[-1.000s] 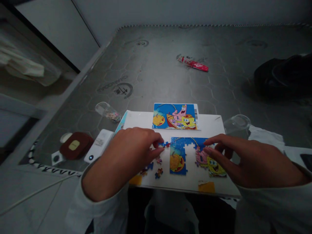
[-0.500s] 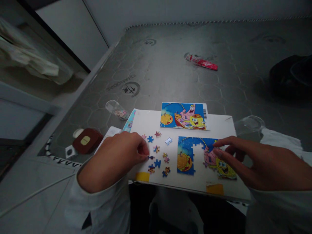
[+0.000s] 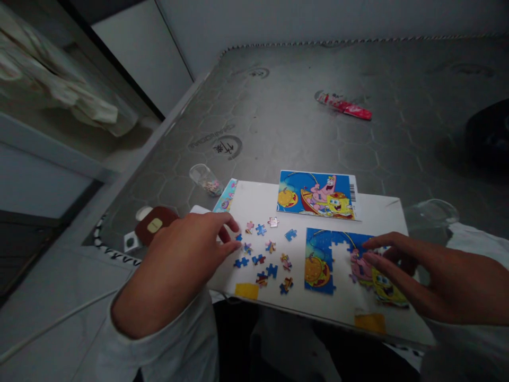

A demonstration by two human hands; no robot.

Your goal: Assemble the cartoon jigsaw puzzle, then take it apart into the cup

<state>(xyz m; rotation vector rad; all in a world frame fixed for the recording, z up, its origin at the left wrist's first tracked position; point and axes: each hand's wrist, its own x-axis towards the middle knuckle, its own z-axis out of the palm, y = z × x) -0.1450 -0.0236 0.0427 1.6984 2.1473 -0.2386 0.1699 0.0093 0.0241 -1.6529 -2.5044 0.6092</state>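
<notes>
Reaching among loose pieces [image 3: 272, 270], left hand [image 3: 186, 246] framed small blue piece [image 3: 238, 237] between thumb and forefinger, whether gripped could not be told; right hand [image 3: 433, 278], fingertips parted, unladen, was at right side of part-built puzzle [image 3: 318, 270] on white board [image 3: 254, 201], near picture card [image 3: 318, 194]

The right hand [image 3: 441, 281] hides the right part of the half-built jigsaw puzzle [image 3: 318, 268] from me. At the fingertips of the left hand [image 3: 191, 246], a blue piece [image 3: 239, 237] shows too little to tell whether it is pinched. That hand also covers part of a brown case [image 3: 157, 223] and most of a white object [image 3: 199, 210]. The right edge cuts off a black, murky shape [image 3: 490, 138]; lettering on the red wrapper [image 3: 352, 109] is illegible.
</notes>
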